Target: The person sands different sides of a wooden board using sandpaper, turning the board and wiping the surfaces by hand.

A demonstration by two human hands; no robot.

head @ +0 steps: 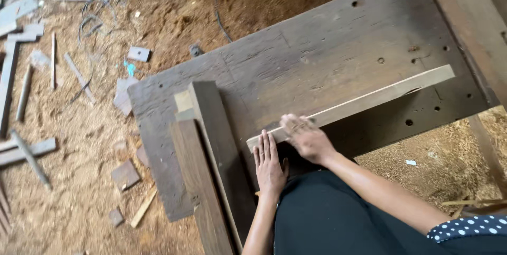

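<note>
A long pale wooden strip [369, 98] lies slanted across a dark, worn workbench [317, 54]. My left hand [270, 164] lies flat with fingers together at the strip's near end, fingertips touching it. My right hand [306, 138] rests on top of the strip just beside the left hand, fingers curled over its edge. Left of my hands, two dark thick planks [211, 154] lie side by side along the bench.
The floor [79, 128] around the bench is covered in sawdust, with wood offcuts, slats and a loose wire scattered at the left. A wooden frame beam [475, 17] runs along the bench's right side. My dark clothing fills the bottom middle.
</note>
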